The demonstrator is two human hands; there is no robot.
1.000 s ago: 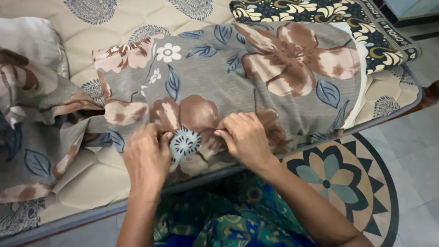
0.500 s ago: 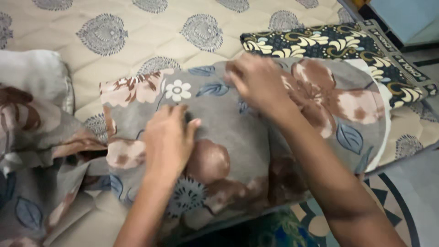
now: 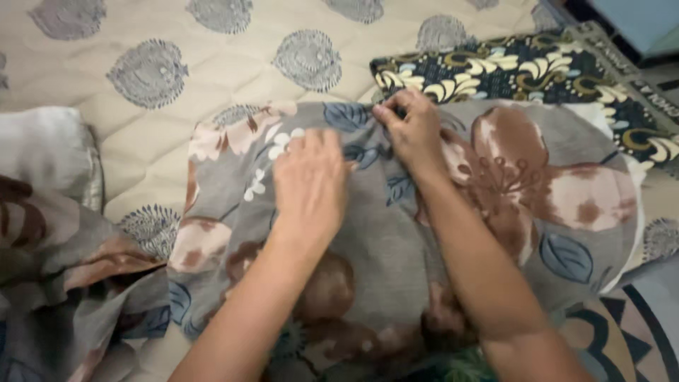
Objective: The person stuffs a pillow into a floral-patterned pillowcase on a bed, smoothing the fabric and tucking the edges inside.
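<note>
A pillow in a grey floral pillowcase (image 3: pixel 396 240) with brown flowers and blue leaves lies on a quilted cream mattress (image 3: pixel 177 42). My left hand (image 3: pixel 311 180) rests on the upper middle of the pillowcase, fingers curled toward the far edge. My right hand (image 3: pixel 410 127) pinches the fabric at the pillow's far edge. Both forearms reach across the pillow from below.
A folded dark blanket (image 3: pixel 523 67) with cream and gold pattern lies beyond the pillow at right. Loose matching floral cloth (image 3: pixel 64 283) is bunched at left, with a pale pillow (image 3: pixel 46 152) above it. A patterned floor mat (image 3: pixel 636 332) shows at lower right.
Both hands left the pillow's near edge and moved across to its far edge. My right hand now pinches fabric there. The view shifted closer over the pillow.
</note>
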